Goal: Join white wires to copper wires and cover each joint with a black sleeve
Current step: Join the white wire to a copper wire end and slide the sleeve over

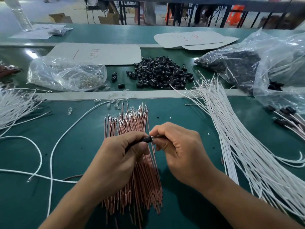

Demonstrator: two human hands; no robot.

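A black sleeve (147, 139) sits between my two hands above the copper wire bundle (137, 171). My left hand (115, 161) grips the sleeve between thumb and fingers. My right hand (178, 149) pinches a thin wire end at the sleeve's right mouth. A large fan of white wires (239, 146) lies to the right. A heap of loose black sleeves (158, 71) lies further back at the centre.
A clear bag of small metal parts (66, 75) lies back left, and a big plastic bag of black sleeves (239, 63) back right. Finished sleeved wires (283, 116) lie at the far right. More white wires (16, 106) spread at the left. Grey cardboard sheets (102, 53) lie behind.
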